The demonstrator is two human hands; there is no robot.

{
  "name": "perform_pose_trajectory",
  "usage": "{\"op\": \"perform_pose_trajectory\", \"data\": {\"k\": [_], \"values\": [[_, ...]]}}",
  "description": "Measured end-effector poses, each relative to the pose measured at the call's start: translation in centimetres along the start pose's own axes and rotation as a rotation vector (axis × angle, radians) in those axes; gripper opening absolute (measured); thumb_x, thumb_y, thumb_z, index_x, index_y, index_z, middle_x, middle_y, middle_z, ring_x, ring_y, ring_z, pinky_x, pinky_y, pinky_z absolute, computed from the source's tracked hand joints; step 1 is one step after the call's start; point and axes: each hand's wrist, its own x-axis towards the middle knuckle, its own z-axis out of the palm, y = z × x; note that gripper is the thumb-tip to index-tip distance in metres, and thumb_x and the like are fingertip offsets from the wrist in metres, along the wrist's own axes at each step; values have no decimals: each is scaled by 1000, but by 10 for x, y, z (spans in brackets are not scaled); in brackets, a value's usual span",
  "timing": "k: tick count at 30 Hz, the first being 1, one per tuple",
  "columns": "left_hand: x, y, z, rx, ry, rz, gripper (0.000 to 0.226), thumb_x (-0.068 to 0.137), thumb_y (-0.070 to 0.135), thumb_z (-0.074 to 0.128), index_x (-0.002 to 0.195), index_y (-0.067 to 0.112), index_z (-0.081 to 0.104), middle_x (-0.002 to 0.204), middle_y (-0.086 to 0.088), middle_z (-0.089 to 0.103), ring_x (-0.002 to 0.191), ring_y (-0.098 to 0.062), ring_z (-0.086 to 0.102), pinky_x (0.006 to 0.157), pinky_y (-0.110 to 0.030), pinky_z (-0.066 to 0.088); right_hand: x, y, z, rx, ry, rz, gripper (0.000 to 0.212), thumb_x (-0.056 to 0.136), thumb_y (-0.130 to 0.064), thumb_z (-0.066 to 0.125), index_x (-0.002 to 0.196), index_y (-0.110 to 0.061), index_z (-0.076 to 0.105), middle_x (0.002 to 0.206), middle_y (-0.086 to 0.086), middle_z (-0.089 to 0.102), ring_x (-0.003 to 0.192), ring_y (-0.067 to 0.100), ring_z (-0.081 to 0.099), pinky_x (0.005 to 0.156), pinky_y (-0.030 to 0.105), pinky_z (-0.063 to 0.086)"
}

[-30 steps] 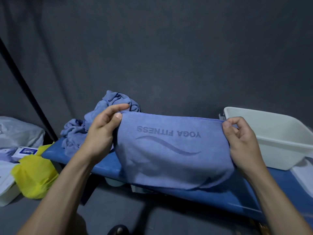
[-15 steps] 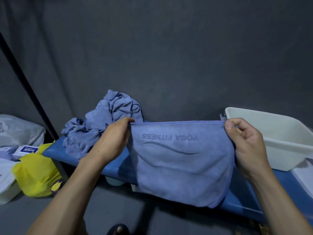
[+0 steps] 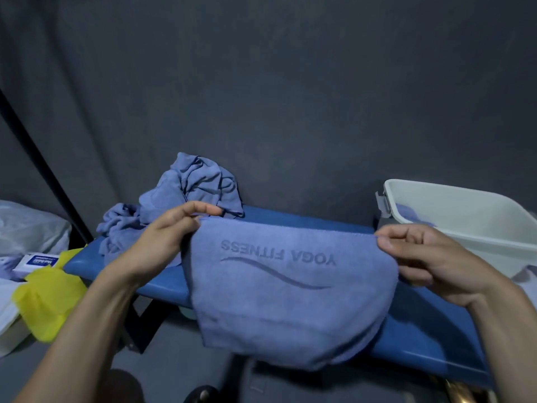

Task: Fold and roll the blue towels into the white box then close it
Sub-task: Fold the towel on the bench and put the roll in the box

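The left hand (image 3: 162, 242) pinches the top left corner of a blue towel (image 3: 290, 292), and the right hand (image 3: 421, 263) pinches the top right corner. The towel is stretched between the two hands and hangs down in front of a blue bench (image 3: 430, 330), with its printed words upside down. Behind the left hand, a pile of crumpled blue towels (image 3: 189, 196) lies on the bench. Behind the right hand stands the open white box (image 3: 476, 228); something blue lies inside it. A yellow bag (image 3: 49, 298) is to the left of the left arm.
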Motion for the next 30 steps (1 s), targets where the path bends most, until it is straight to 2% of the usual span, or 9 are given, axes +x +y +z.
{"op": "perform_pose_trajectory", "data": {"k": [3, 5, 7, 9, 11, 15, 19, 23, 30], "values": [[19, 0, 9, 439, 147, 243, 34, 104, 8, 43, 116, 31, 64, 99, -16, 66, 83, -21, 56, 73, -24, 40, 22, -2, 10, -146, 305, -120, 15, 100, -12, 57, 85, -9, 56, 54, -3, 44, 30, 12, 35, 38, 17, 19], [30, 21, 15, 526, 306, 464, 41, 103, -2, 40, 122, 26, 62, 98, 2, 68, 88, -9, 60, 79, -22, 43, 35, -9, 22, -67, 517, -328, 16, 103, -8, 53, 88, -13, 54, 61, 1, 51, 39, 19, 61, 35, 23, 41], [38, 45, 17, 504, 475, 655, 46, 96, -9, 40, 122, 20, 65, 101, 13, 65, 86, -1, 59, 79, -18, 44, 42, -19, 29, 32, 622, -572, 14, 104, -11, 52, 93, -19, 55, 81, 9, 62, 70, 33, 75, 61, 38, 62], [40, 60, 19, 416, 572, 757, 51, 90, -14, 38, 120, 16, 66, 96, 12, 64, 74, -4, 58, 71, -16, 44, 45, -24, 27, -24, 634, -746, 12, 104, -21, 55, 96, -28, 59, 100, 10, 68, 94, 44, 71, 86, 56, 58], [37, 62, 22, 298, 545, 791, 56, 89, -17, 33, 120, 18, 64, 105, 2, 67, 75, -15, 68, 65, -21, 51, 46, -19, 23, -73, 645, -785, 15, 104, -21, 55, 97, -33, 61, 107, 0, 71, 99, 35, 67, 94, 59, 51], [31, 35, 24, 324, 407, 677, 69, 81, -27, 27, 121, 13, 66, 112, 0, 67, 93, -20, 73, 79, -31, 62, 46, 10, 13, -182, 653, -654, 11, 103, -14, 57, 95, -20, 61, 88, 2, 64, 86, 20, 60, 87, 48, 52], [18, -10, 20, 404, 1, 269, 70, 90, -24, 24, 112, 26, 66, 94, 16, 70, 72, -22, 75, 69, -45, 64, 37, 50, 3, -496, 452, -328, 15, 98, -10, 63, 85, -17, 64, 68, -4, 64, 65, 6, 55, 64, 17, 43], [1, -30, 16, 321, -345, -56, 30, 107, 0, 40, 113, 14, 66, 85, -21, 73, 82, -26, 76, 75, -35, 62, 23, 74, -5, -688, 103, 33, 16, 96, -11, 66, 80, -12, 63, 62, 3, 65, 66, 16, 66, 66, 23, 48], [-5, -38, 4, 188, -624, -317, 23, 107, 7, 45, 116, 2, 66, 84, -24, 74, 78, -27, 74, 77, -36, 60, 6, 66, -5, -575, -288, 329, 11, 99, -15, 63, 90, -9, 60, 63, 6, 65, 65, 19, 70, 56, 25, 43]]}}
